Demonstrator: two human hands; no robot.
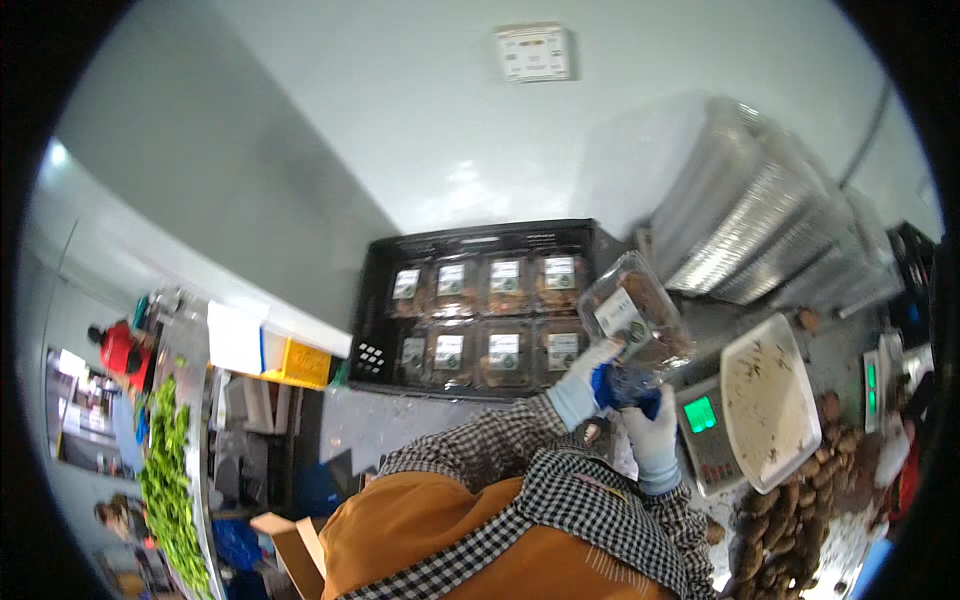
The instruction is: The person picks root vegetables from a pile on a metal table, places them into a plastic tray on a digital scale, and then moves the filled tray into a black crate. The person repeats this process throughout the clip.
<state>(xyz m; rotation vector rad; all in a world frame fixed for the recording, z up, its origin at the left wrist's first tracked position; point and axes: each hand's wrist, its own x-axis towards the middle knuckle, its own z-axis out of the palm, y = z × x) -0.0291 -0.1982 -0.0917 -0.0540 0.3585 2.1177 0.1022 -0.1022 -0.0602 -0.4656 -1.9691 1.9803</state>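
A clear plastic clamshell box (640, 318) with brown produce inside and a white label on its lid is held tilted in front of me. My left hand (587, 384), in a white glove with blue palm, grips its near left corner. My right hand (650, 428), gloved alike, has its fingers closed at the near end of the box, where they are partly hidden. Left of the box, a black crate (360, 318) holds two rows of similar labelled boxes (504, 352).
To the right, a scale (703, 440) with a green display stands beside a white tray (768, 400). Brown knobbly produce (785, 530) is heaped nearby. Stacked clear lids or trays (740, 220) lean on the wall. Green vegetables (168, 470) and another person (122, 355) are at far left.
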